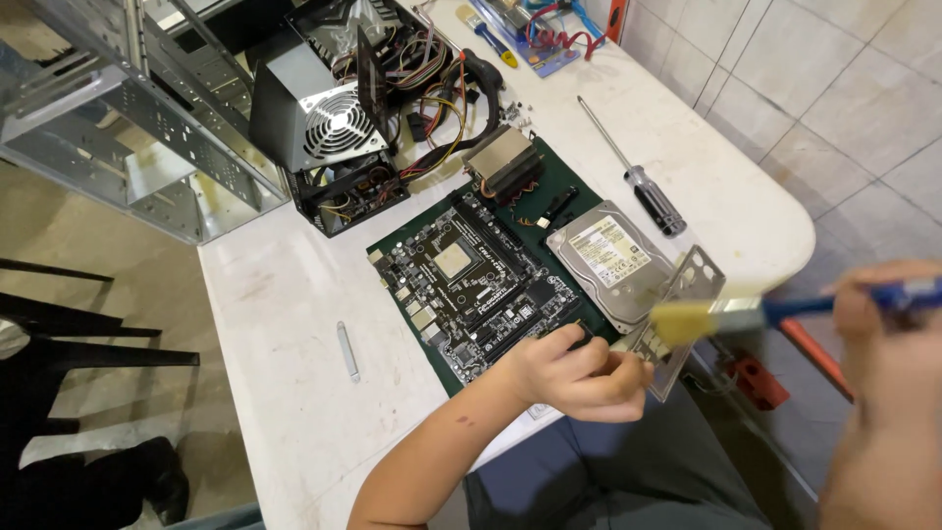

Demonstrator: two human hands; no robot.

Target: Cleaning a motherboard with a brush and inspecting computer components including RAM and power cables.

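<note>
My left hand (579,373) is closed around the lower edge of a thin metal plate with cut-outs (699,280), holding it upright at the table's front edge. My right hand (888,373), blurred at the far right, grips a paintbrush with a blue handle (785,312); its pale yellow bristles (682,322) touch the plate. Just left of my left hand a black motherboard (471,285) lies on a dark green mat (564,167). A silver hard drive (610,257) rests behind the plate.
On the white table (285,314) are a black-handled screwdriver (638,177), a heatsink (502,157), a power supply with a fan grille (329,123) and loose cables, and a small metal strip (347,350). An open metal computer case (128,108) stands at the back left.
</note>
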